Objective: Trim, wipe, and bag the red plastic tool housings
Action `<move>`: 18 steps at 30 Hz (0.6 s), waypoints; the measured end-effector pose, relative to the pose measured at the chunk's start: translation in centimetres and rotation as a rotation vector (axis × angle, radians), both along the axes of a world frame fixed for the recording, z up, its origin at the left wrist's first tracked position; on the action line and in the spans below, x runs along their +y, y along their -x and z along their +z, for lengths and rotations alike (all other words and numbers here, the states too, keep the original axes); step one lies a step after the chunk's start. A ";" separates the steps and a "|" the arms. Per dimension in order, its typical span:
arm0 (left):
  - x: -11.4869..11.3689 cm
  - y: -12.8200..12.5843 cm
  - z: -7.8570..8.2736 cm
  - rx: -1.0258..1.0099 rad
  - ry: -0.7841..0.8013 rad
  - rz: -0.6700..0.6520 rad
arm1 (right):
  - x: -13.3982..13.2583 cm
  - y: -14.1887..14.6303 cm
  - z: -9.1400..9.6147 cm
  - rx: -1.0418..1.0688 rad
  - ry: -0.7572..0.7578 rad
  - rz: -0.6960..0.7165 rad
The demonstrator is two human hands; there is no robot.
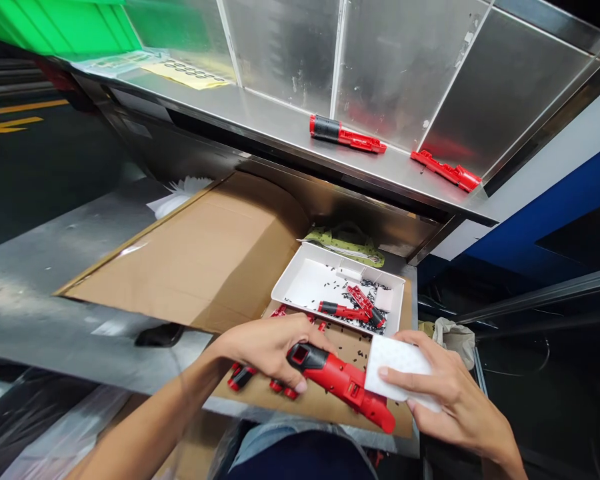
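Note:
My left hand (273, 347) is closed around the black end of a red plastic tool housing (343, 380). The housing slants down to the right over the cardboard-covered bench. In my right hand (447, 383) is a white pad (397, 365), perhaps a folded wipe or a sponge, pinched between thumb and fingers. The pad overlaps the housing's right part; whether it presses on it I cannot tell. Behind my hands stands a white tray (300, 270) with red and black housing parts (347, 311) and many small black bits. More red parts (243, 377) lie under my left hand, partly hidden.
Left of the tray, a large cardboard sheet (180, 260) lies on the metal table (95, 233). On the raised steel shelf (275, 120) rest a red-black housing (347, 135) and a red one (447, 171). A green bin (60, 27) and yellow paper (187, 73) are at upper left.

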State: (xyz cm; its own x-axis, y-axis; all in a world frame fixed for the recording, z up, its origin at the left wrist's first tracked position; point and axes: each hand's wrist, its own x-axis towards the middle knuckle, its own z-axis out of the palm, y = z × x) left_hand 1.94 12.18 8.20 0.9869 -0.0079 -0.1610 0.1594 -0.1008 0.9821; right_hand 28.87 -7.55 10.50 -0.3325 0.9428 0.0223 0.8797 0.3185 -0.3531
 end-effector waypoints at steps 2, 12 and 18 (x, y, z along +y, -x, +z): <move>0.0 0.0 0.0 -0.002 0.032 0.007 | 0.0 0.1 -0.1 -0.006 -0.019 -0.002; 0.0 0.2 -0.1 0.032 0.059 0.001 | -0.2 0.4 -0.1 0.021 -0.042 -0.020; -0.4 -0.1 -0.1 0.047 -0.022 0.003 | 0.3 1.1 -0.4 0.059 0.022 -0.031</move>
